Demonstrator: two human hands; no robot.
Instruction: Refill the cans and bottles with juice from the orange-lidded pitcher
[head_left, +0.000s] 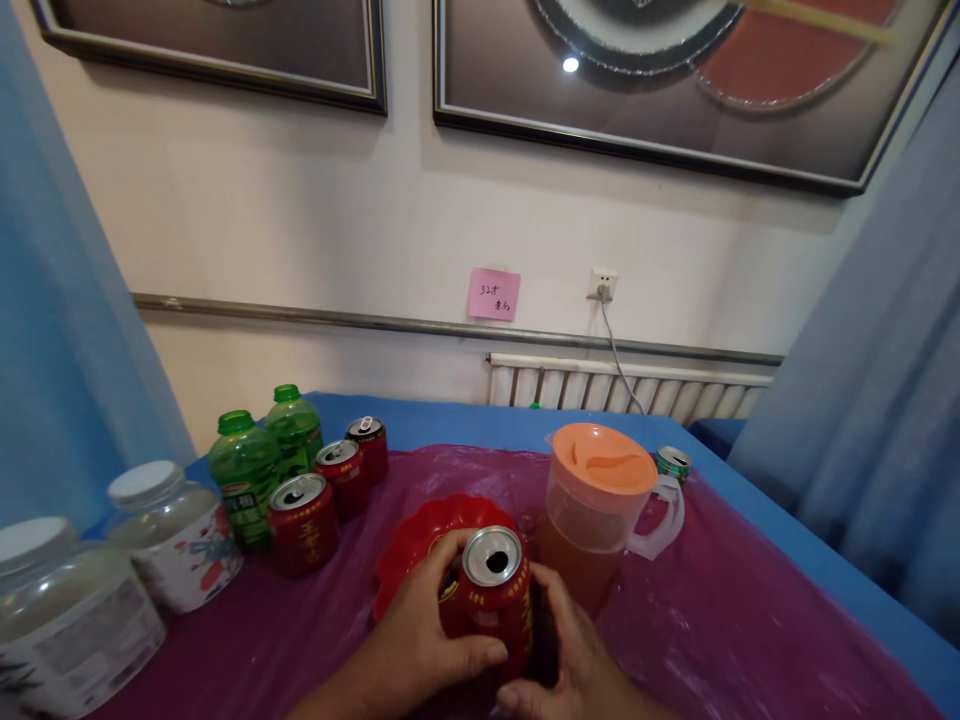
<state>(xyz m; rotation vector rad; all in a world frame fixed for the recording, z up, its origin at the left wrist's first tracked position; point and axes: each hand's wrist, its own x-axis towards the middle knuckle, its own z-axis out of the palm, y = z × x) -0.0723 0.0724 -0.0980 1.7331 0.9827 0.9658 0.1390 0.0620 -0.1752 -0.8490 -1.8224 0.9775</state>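
This looks like a furnished indoor room, a home or a small dining room; which of the two, I cannot tell. The pale wall (315, 220) carries framed pictures (660, 130), a socket (602, 284) with a plug in it and a pink note (494, 294), with a radiator (637, 385) below. Blue curtains (64, 260) hang at both sides. A purple sheet (712, 610) covers much of the table (457, 424), which bears cans (495, 605), bottles (294, 432), jars (174, 545) and a jug (589, 525).

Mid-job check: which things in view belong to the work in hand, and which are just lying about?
In hand:
opened red can
left hand, gripping it
right hand, close about its other side

Apparently just lying about, held by neither hand:
red scalloped dish
orange-lidded pitcher
three other red cans
two green bottles
two white-lidded jars
green can beyond the pitcher
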